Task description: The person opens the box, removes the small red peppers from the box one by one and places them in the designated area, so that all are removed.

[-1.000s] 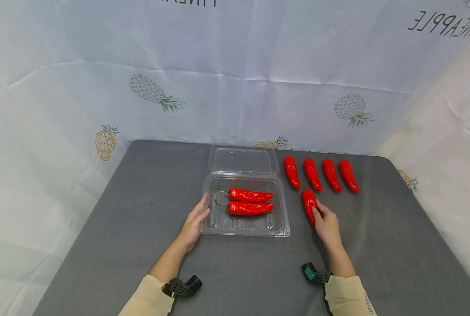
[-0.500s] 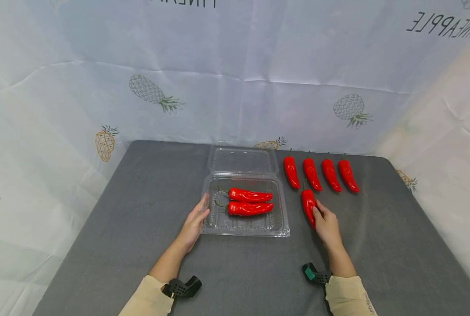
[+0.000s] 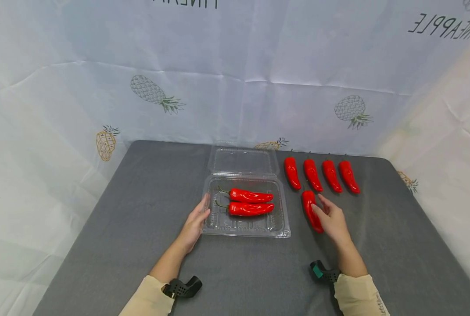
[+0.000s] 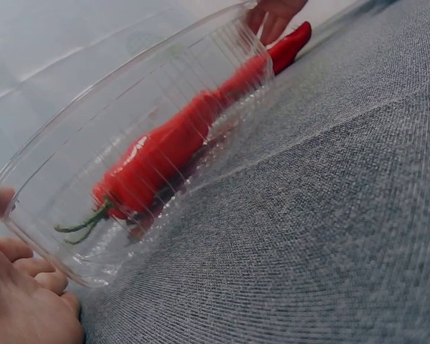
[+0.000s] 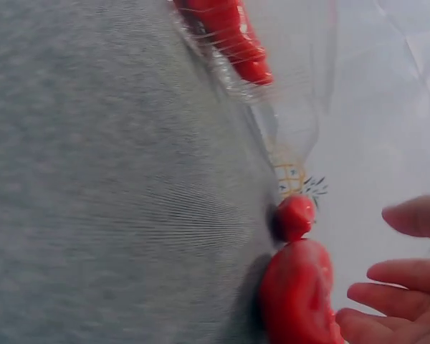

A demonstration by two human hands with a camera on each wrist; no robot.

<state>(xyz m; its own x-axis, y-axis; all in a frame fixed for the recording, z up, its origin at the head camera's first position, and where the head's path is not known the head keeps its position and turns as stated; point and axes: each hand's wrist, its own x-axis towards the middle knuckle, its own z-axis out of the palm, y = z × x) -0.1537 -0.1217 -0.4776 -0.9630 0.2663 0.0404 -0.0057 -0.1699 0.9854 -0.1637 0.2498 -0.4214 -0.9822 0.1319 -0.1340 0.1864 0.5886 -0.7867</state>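
Note:
Two red chili peppers [image 3: 251, 209] with green stems lie side by side in the open clear plastic clamshell container [image 3: 238, 226]. At its left edge my left hand [image 3: 193, 226] grips the rim, thumb and fingers on either side of the wall in the left wrist view. A third red chili pepper [image 3: 310, 211] lies on the grey table just outside the container's right side. My right hand [image 3: 333, 219] is right beside this pepper, thumb and fingers spread apart, with nothing held between them. In the right wrist view the fingers [image 5: 398, 297] are close to a pepper [image 5: 297, 294].
Several more red chili peppers [image 3: 331, 175] lie in a row at the back right of the grey table [image 3: 159, 188]. The container's lid [image 3: 242, 160] is folded back toward a white pineapple-print cloth [image 3: 235, 105]. Both wrists wear black camera mounts [image 3: 181, 287].
My right hand has let go of the chili pepper and drawn slightly to the right, its fingers parting. That pepper now lies by itself on the table. My left hand has stayed put.

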